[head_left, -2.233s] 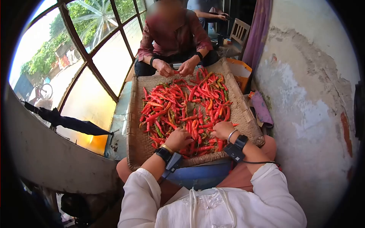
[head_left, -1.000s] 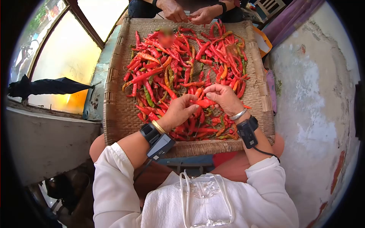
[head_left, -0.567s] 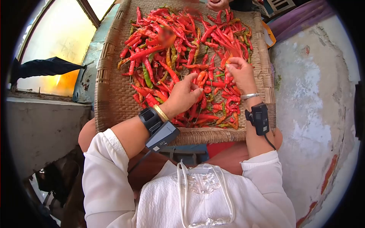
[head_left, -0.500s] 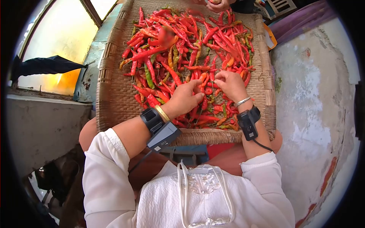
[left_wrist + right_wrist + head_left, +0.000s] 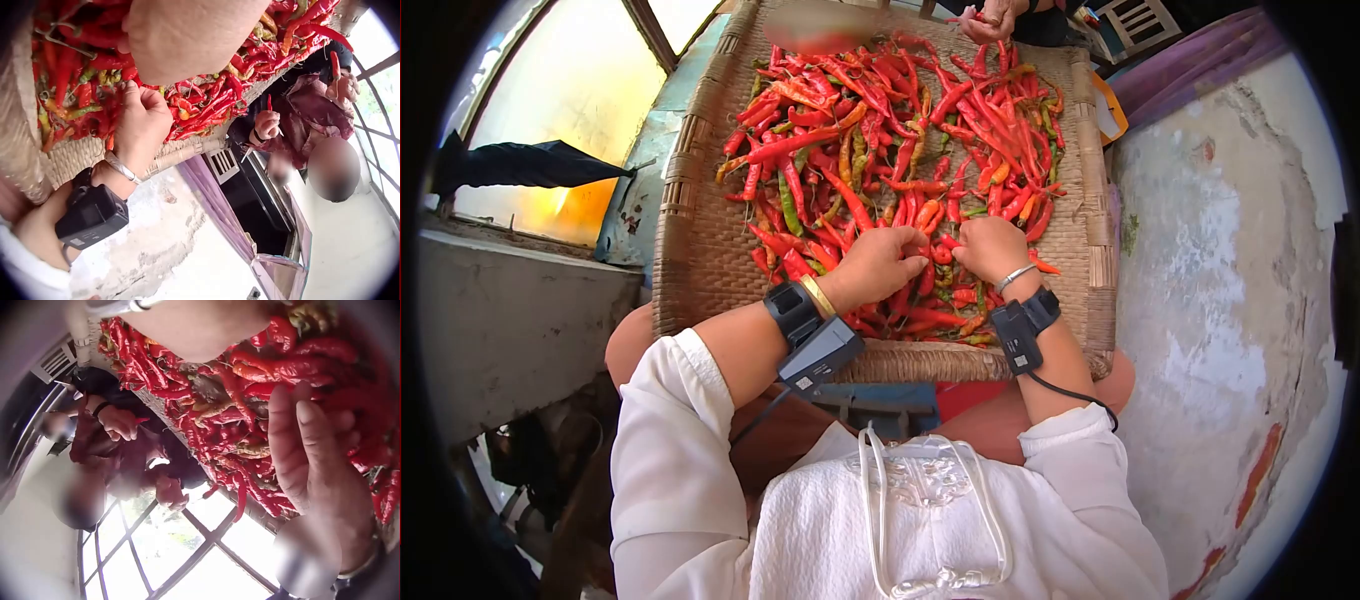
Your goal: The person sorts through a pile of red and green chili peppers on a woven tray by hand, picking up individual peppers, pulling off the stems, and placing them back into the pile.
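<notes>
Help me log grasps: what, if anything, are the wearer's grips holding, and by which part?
Left grip: nothing visible. Right grip: at a red chili pepper; any hold cannot be confirmed.

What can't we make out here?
Right hand, left wrist view: whether it pinches a chili; its fingers hide the contact.
Left hand, right wrist view: part near the wrist, under a blur patch.
Furled umbrella, head view: left end, lost in dark lens border.
Person opposite, head view: head, cut off by top edge.
</notes>
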Tool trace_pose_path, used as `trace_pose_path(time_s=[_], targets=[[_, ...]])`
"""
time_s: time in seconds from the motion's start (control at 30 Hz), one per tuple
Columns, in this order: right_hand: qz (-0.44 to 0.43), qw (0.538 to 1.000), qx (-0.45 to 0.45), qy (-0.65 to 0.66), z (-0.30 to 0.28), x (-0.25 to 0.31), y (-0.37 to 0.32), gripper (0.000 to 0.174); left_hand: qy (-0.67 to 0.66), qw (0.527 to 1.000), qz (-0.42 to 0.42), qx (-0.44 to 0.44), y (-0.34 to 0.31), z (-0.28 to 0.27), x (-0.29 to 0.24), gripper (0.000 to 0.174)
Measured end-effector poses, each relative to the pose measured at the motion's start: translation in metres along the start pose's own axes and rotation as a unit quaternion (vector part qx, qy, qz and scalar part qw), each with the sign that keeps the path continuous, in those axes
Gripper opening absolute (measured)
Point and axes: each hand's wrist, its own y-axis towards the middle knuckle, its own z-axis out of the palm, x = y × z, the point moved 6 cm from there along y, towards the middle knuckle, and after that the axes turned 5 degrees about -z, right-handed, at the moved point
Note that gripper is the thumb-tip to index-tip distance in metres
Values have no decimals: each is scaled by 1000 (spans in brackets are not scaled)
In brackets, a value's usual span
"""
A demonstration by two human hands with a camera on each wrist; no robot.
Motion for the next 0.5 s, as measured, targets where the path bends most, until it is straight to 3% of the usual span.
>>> trace_pose_path(time_s=[0.1,0.17,0.23,0.3,0.37,0.43,0.5], targets=[[4,997,-2,79,-10,-5,-5,17,-27,1000,0,-4,-1,-2,-2,28],[9,957,-11,290,-16,-14,-9,22,-16,1000,-15,6,1,-3,-2,27],[-9,940,-37,340,-19,-22,-6,26,-2,1000,-19,19,2,2,3,27],[38,835,36,548,-11,-18,-7,20,-54,998,35,-16,3,4,7,31],[-10,769,65,635,-3,-5,-6,18,-99,995,-3,22,-6,4,-10,31],[-25,729,64,682,-8,11,-7,16,-102,991,-43,79,-8,9,-14,24],[-14,718,58,693,-9,11,-4,15,-83,989,-45,116,-11,12,-12,18]])
